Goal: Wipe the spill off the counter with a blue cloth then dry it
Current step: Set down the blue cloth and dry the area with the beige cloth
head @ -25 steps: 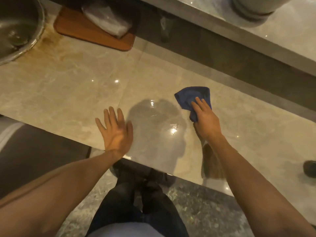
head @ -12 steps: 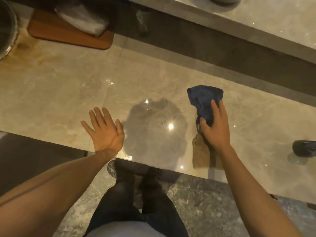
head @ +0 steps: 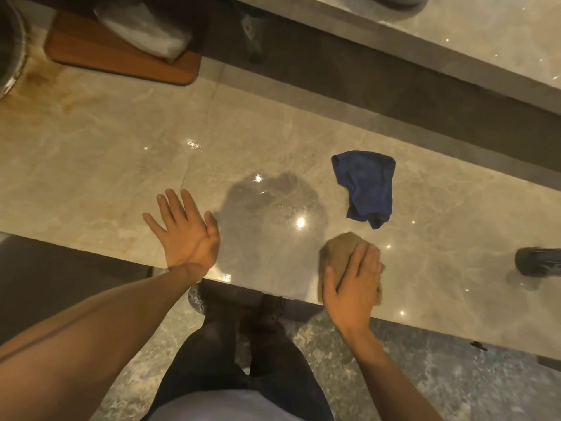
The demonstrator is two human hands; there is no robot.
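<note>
- Counter [head: 100, 165]: glossy beige marble with faint paler veins, and a rusty orange-brown stain toward 10 o'clock.
- Blue cloth [head: 365, 185]: deep navy, plain, at about 2 o'clock from the picture's centre.
- Tan cloth [head: 337, 250]: dull khaki-brown, plain.
- Cutting board [head: 121, 60]: warm reddish-brown wood at 11 o'clock.
- Floor [head: 425, 375]: mottled grey-green stone with pale speckles.
- Trousers [head: 230, 360]: dark, near black.
- Object at 3 o'clock [head: 537, 262]: black.

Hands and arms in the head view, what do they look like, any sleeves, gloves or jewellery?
Both forearms are bare up to the frame edge, with no sleeves in view. The left hand and right hand wear no gloves, and no watch or wristband shows on either wrist. Any ring is too small to tell.
</note>
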